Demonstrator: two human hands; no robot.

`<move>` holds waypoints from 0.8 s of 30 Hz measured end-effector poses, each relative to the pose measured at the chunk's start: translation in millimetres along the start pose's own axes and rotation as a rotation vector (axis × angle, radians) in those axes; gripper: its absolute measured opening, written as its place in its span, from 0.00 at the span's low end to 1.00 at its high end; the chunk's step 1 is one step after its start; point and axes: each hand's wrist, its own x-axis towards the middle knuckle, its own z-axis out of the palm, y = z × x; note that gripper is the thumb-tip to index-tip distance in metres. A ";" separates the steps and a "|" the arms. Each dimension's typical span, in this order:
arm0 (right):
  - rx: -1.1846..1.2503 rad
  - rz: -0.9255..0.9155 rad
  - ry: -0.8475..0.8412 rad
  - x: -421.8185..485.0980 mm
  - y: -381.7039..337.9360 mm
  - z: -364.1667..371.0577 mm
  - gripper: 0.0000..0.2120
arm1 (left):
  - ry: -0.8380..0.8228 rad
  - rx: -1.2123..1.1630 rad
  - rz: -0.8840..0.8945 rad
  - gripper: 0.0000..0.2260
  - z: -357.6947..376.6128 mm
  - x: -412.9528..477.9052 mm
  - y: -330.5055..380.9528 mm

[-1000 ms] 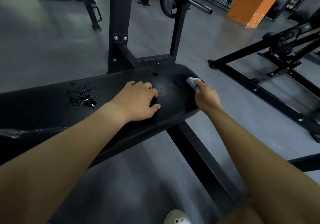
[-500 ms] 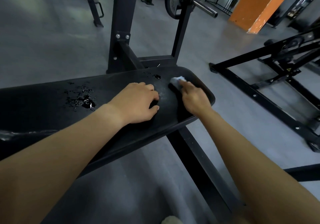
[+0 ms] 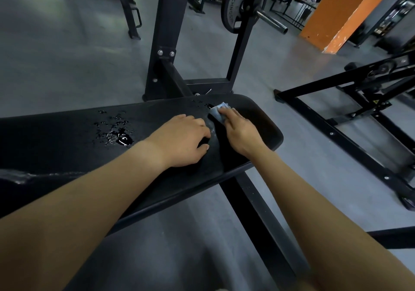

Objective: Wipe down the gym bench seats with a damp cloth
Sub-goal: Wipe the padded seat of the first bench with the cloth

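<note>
A black padded gym bench seat (image 3: 67, 138) runs from the left edge to its rounded end at centre right. My right hand (image 3: 241, 131) lies near that end, its fingers stretched flat over a small light blue cloth (image 3: 216, 111) and pressing it onto the pad by the far edge. My left hand (image 3: 179, 140) rests on the pad just left of it, fingers loosely curled, holding nothing. Water drops and a small puddle (image 3: 114, 131) sit on the pad further left; a few more drops lie beside the cloth.
A black upright post (image 3: 166, 32) and a rack with a weight plate (image 3: 233, 7) stand right behind the bench. The bench's floor beam (image 3: 258, 218) runs toward me. Another black machine frame (image 3: 336, 133) lies on the right, an orange pillar (image 3: 345, 10) beyond.
My right hand has slid the cloth leftward from the bench's rounded end toward the far edge near my left hand. The left hand has stayed in place.
</note>
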 end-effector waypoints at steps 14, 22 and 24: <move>-0.063 0.143 0.096 44.0 3.4 6.8 0.17 | -0.013 0.008 -0.041 0.19 -6.6 -24.7 -4.4; 0.093 -0.151 -0.073 21.2 -27.1 10.4 0.19 | 0.010 0.034 -0.026 0.17 -9.0 -17.5 -5.0; 0.054 -0.107 -0.045 22.1 -14.4 6.7 0.19 | 0.002 0.029 -0.027 0.17 -10.2 -17.6 -4.1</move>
